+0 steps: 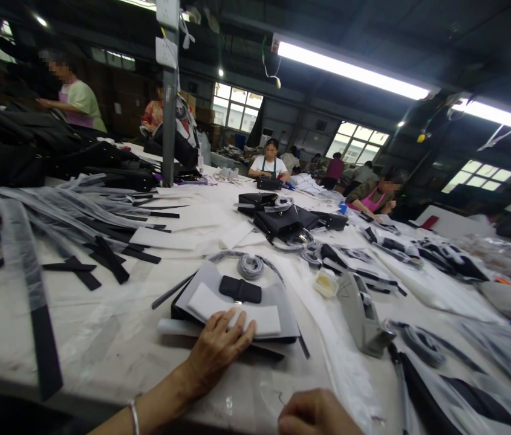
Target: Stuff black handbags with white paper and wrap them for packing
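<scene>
A black handbag [185,311] lies on the table in front of me, with a grey sheet [277,296] over it and a folded white foam sheet [237,307] on top. My left hand [223,338], a bangle at its wrist, presses the foam with outstretched fingers. Just beyond those fingers is a small black strap tab [240,289] with a metal fitting. A coiled, wrapped strap [250,266] rests at the bag's far side. Low in the view, my right hand [316,414] hovers near the table edge, its fingers curled in; anything inside them is hidden.
Black straps in clear plastic sleeves [28,260] spread across the left. A grey tape dispenser [361,317] and a small yellowish tub [325,283] stand to the right. More black bags [277,220] lie farther back. A metal post [169,121] rises behind; several people work around the table.
</scene>
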Tool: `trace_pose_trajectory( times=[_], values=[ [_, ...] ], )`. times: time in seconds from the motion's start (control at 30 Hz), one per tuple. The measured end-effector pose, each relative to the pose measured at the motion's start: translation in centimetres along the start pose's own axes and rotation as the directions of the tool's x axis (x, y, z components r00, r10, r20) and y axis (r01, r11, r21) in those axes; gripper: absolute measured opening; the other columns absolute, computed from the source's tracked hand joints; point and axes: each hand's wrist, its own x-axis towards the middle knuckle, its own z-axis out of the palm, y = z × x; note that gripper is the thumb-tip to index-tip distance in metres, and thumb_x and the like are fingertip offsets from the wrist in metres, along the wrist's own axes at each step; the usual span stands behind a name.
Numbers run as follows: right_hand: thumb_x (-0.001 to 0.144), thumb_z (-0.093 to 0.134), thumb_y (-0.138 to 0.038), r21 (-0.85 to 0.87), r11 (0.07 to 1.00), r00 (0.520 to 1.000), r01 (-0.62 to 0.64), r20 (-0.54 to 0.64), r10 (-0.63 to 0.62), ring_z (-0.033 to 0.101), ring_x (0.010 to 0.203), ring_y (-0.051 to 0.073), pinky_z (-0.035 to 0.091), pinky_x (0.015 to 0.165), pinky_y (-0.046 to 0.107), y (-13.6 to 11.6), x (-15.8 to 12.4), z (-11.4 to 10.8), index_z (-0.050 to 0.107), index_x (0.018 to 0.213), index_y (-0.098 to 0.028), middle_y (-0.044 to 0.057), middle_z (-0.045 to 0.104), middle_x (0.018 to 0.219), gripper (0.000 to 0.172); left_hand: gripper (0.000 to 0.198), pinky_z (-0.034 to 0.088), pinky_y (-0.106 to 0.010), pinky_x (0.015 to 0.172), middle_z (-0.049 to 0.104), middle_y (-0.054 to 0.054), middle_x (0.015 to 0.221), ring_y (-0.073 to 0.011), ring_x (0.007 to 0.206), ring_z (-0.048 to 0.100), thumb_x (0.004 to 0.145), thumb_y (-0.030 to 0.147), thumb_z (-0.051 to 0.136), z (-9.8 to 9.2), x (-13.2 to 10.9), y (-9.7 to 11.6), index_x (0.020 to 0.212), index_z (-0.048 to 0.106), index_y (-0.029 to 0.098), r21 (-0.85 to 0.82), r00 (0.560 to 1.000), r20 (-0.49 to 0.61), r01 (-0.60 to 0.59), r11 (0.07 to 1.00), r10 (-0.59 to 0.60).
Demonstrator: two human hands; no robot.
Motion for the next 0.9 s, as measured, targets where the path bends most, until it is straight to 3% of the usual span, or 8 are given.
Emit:
trace_pose_trajectory(
  times=[0.07, 0.17, 0.23, 0.3, 0.37, 0.5, 0.73, 0.9],
  values=[
    [0.080, 0.060, -0.047, 0.043, 0.999, 0.991, 0.009, -0.135, -0.003, 0.060, 0.051, 0.016, 0.038, 0.044, 0.024, -3.5, -0.1, -2.7, 0.072, 0.073, -0.025, 0.000, 0.069, 0.063, 0.026, 0.031, 0.039, -0.042, 0.098, 0.063, -0.007, 0.123, -0.0263, 0.117, 0.056, 0.101, 0.021, 0.046, 0.1, -0.1, 0.1, 0.129, 0.059, 0.027, 0.012, 1.000, 0.001, -0.001, 1.000, 0.001],
    [0.084, 0.059, -0.051, -0.076, 0.958, 0.887, 0.276, -0.364, -0.284, 0.064, 0.063, 0.018, 0.049, 0.058, 0.026, -8.8, 2.6, -5.7, 0.072, 0.079, -0.023, 0.001, 0.069, 0.069, 0.031, 0.031, 0.040, -0.042, 0.097, 0.063, -0.007, 0.122, -0.0260, 0.114, 0.058, 0.100, 0.019, 0.046, 0.4, 0.0, 0.2, 0.126, 0.061, 0.026, 0.026, 0.999, -0.050, 0.005, 1.000, -0.004],
    [0.092, 0.050, -0.047, -0.268, 0.902, 0.843, 0.340, -0.339, -0.418, 0.068, 0.080, 0.019, 0.053, 0.074, 0.028, -11.1, 6.1, -6.5, 0.073, 0.092, -0.022, 0.004, 0.074, 0.084, 0.033, 0.031, 0.039, -0.042, 0.098, 0.064, -0.006, 0.121, -0.0258, 0.113, 0.058, 0.100, 0.018, 0.044, 0.5, 0.1, 0.3, 0.124, 0.062, 0.026, 0.017, 0.997, -0.077, 0.020, 1.000, -0.018],
    [0.096, 0.044, -0.035, -0.523, 0.812, 0.862, 0.260, -0.253, -0.439, 0.067, 0.098, 0.019, 0.049, 0.089, 0.028, -12.0, 10.0, -6.6, 0.073, 0.103, -0.022, 0.005, 0.074, 0.103, 0.032, 0.031, 0.039, -0.042, 0.099, 0.066, -0.005, 0.119, -0.0255, 0.113, 0.058, 0.102, 0.019, 0.041, 0.7, 0.0, 0.4, 0.123, 0.063, 0.026, -0.002, 0.994, -0.102, 0.037, 0.999, -0.037],
    [0.092, 0.048, -0.022, -0.669, 0.729, 0.907, 0.146, -0.204, -0.369, 0.067, 0.103, 0.021, 0.047, 0.092, 0.031, -11.9, 13.6, -6.6, 0.075, 0.096, -0.022, 0.008, 0.075, 0.104, 0.028, 0.031, 0.039, -0.041, 0.100, 0.066, -0.005, 0.119, -0.0251, 0.113, 0.058, 0.103, 0.021, 0.041, 0.7, 0.0, 0.6, 0.123, 0.063, 0.026, -0.013, 0.992, -0.117, 0.052, 0.999, -0.053],
    [0.083, 0.055, -0.014, -0.747, 0.664, 0.957, -0.008, -0.199, -0.212, 0.070, 0.096, 0.028, 0.048, 0.087, 0.038, -10.5, 18.2, -7.3, 0.075, 0.074, -0.019, 0.013, 0.076, 0.089, 0.022, 0.029, 0.038, -0.041, 0.101, 0.064, -0.005, 0.122, -0.0256, 0.116, 0.056, 0.102, 0.024, 0.044, 0.9, -0.1, 0.8, 0.124, 0.063, 0.027, -0.013, 0.991, -0.102, 0.081, 0.997, -0.082],
    [0.078, 0.066, -0.026, -0.731, 0.668, 0.967, -0.140, -0.247, -0.068, 0.069, 0.093, 0.022, 0.046, 0.075, 0.027, -8.3, 19.7, -9.2, 0.074, 0.089, -0.025, 0.003, 0.076, 0.095, 0.014, 0.028, 0.032, -0.043, 0.107, 0.062, -0.006, 0.124, -0.0258, 0.119, 0.054, 0.103, 0.027, 0.044, 1.6, -0.4, 1.1, 0.124, 0.062, 0.025, -0.050, 0.986, -0.135, 0.091, 0.995, -0.097],
    [0.071, 0.072, -0.025, -0.705, 0.661, 0.940, -0.256, -0.340, 0.002, 0.068, 0.100, 0.026, 0.047, 0.075, 0.029, -7.5, 20.8, -9.6, 0.072, 0.092, -0.022, 0.008, 0.074, 0.104, 0.021, 0.028, 0.031, -0.044, 0.109, 0.063, -0.006, 0.124, -0.0264, 0.120, 0.054, 0.102, 0.025, 0.045, 1.9, -0.4, 1.2, 0.124, 0.063, 0.024, -0.082, 0.983, -0.142, 0.102, 0.991, -0.113]
  ],
)
